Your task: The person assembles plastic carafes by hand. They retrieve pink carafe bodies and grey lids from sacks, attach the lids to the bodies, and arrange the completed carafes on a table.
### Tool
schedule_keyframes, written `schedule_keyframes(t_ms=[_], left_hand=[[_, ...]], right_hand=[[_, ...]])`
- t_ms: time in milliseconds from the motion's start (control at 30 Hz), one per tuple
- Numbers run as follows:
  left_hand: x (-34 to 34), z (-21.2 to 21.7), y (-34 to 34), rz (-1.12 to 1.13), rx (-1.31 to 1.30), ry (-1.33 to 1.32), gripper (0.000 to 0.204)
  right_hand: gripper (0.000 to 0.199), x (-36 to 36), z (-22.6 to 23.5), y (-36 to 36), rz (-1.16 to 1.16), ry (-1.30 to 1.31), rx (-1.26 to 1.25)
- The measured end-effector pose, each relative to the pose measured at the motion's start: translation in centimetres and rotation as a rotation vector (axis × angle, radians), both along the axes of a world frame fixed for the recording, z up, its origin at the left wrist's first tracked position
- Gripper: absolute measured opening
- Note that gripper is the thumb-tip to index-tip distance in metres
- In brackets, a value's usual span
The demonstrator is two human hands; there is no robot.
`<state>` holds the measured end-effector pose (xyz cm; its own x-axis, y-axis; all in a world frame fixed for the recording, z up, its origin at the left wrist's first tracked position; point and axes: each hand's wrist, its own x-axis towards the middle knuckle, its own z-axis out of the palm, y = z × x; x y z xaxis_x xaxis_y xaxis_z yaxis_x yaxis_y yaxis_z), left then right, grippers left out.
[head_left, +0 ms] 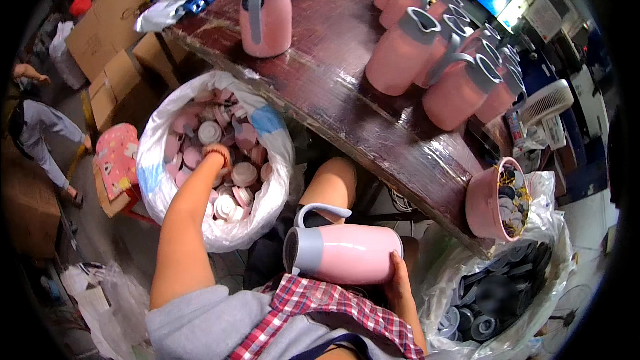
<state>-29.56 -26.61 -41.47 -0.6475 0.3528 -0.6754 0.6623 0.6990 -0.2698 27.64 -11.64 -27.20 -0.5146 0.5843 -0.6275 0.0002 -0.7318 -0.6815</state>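
My left hand [218, 157] reaches down among the pink and white lids [244, 174] heaped in a bag-lined bin [283, 153]. Its fingers are hidden, so I cannot tell what they touch. A pink vacuum jug [357, 253] with a grey collar and handle lies on its side across my lap, its mouth toward the left. My right hand [398, 279] is closed round the jug's base end.
A dark wooden table [320, 60] holds one pink jug [267, 20] at left and several open-topped ones [460, 93] at right. A pink bucket of small parts [481, 207] stands by its corner, above a bag of dark grey parts [527, 293]. Another person [43, 133] is at far left.
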Motion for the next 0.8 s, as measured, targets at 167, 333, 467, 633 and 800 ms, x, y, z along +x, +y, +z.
schedule_keyframes(t_ms=[167,333,467,633,800], left_hand=[[2.9,2.7,-3.2,-0.111,-0.12,-0.02,0.048],[6.4,12.0,-4.1,-0.027,0.546,0.037,0.065],[14.4,20.3,0.2,0.289,1.708,-0.547,0.066],[26.4,26.0,6.1,0.243,2.272,-1.094,0.084],[29.6,27.5,7.7,0.073,2.113,-1.18,0.084]], right_hand=[[0.058,0.3,-1.0,-0.3,0.049,0.024,0.067],[0.061,1.0,-0.8,-0.3,-0.156,0.198,-0.04],[0.062,0.4,-1.0,0.3,-0.244,0.296,-0.003],[0.06,-1.5,-0.2,0.7,-0.232,0.462,-0.038],[0.063,-1.7,1.8,0.7,-0.359,0.504,-0.073]])
